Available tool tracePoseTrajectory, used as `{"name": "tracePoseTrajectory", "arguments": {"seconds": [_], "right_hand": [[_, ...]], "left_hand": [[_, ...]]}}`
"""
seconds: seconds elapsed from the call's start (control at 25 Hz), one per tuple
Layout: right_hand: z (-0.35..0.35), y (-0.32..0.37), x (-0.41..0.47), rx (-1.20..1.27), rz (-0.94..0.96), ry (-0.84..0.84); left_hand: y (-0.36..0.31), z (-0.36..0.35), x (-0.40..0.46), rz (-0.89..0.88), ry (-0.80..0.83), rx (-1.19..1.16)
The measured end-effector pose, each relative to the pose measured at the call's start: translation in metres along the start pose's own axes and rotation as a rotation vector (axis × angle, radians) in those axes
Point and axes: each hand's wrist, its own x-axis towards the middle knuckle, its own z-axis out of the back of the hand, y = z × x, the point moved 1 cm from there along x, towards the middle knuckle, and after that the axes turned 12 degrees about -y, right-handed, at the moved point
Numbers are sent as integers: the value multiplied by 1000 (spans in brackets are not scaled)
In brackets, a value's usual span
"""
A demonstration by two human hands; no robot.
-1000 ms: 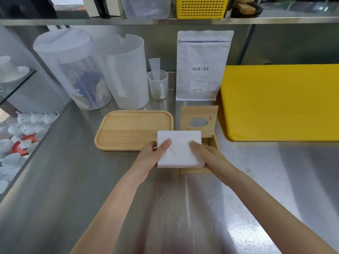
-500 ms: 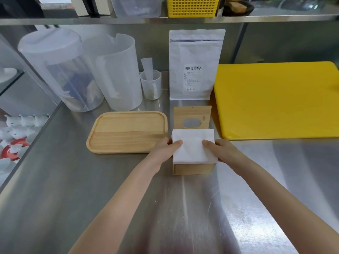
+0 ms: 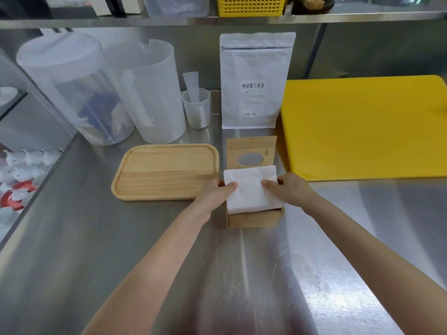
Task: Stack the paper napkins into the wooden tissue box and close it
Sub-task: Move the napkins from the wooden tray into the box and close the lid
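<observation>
A white stack of paper napkins (image 3: 251, 187) rests on top of the open wooden tissue box (image 3: 254, 218), tilted, its near edge just inside the box mouth. My left hand (image 3: 215, 194) grips the stack's left side with the thumb on top. My right hand (image 3: 290, 189) grips its right side the same way. The box's wooden lid (image 3: 251, 148), with an oval hole, stands open behind the stack. The inside of the box is hidden by the napkins.
An empty wooden tray (image 3: 164, 172) lies left of the box. A yellow cutting board (image 3: 362, 126) lies to the right. Behind stand a white pouch (image 3: 254, 81), a small plastic cup (image 3: 197, 107) and two large plastic pitchers (image 3: 150, 93). The steel counter's left edge drops to white crockery.
Both hands carried the napkin stack from left of the box to directly over it and lowered it onto the box's mouth.
</observation>
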Motion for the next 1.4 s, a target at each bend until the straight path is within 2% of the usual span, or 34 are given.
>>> {"name": "tracePoseTrajectory", "arguments": {"seconds": [0.32, 0.56, 0.72, 0.88, 1.12, 1.24, 1.32, 1.4], "right_hand": [[5, 12, 4, -180, 38, -19], [2, -1, 11, -60, -16, 6], [0, 3, 13, -177, 3, 8], [-1, 3, 12, -145, 1, -31], [-3, -2, 7, -179, 31, -113], [3, -7, -2, -203, 228, -237], [9, -8, -13, -288, 520, -273], [10, -10, -23, -412, 756, -197]], "left_hand": [[3, -12, 1, -43, -51, 62], [8, -14, 3, -76, -83, 112], [9, -16, 8, -83, -122, 165], [12, -16, 11, -93, -132, 161], [14, -19, 2, -278, -272, 472], [6, -12, -10, -557, -385, 709], [2, -4, -14, -797, -291, 825], [2, 4, -14, -904, -115, 1033]]}}
